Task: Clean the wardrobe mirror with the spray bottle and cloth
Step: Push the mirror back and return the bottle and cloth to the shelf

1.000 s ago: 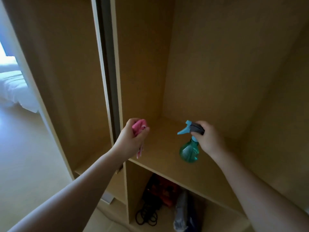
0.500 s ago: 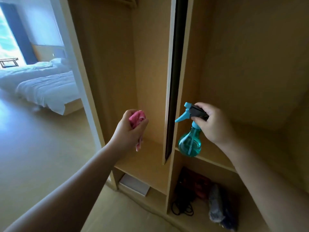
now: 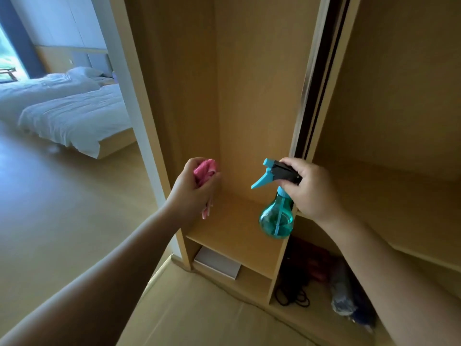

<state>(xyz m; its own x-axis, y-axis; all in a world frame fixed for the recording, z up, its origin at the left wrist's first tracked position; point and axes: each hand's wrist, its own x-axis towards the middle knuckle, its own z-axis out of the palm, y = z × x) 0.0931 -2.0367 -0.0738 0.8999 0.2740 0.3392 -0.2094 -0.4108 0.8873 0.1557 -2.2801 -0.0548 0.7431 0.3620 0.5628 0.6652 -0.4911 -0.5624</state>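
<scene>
A crumpled pink cloth [image 3: 204,171] is gripped in the left hand [image 3: 192,192], left of centre in the frame. The fingers are curled tightly round it, and one corner is seen hanging below the palm. The spray bottle [image 3: 276,219] is held by its black-and-blue head in the right hand [image 3: 313,193], just right of centre, with the fingers wrapped over the top and the nozzle turned to the left. Both are held up before an open wardrobe [image 3: 249,96] compartment, above its shelf [image 3: 232,236]. A dark sliding-door edge [image 3: 321,78] is seen rising behind the right hand; whether it bears the mirror cannot be told.
</scene>
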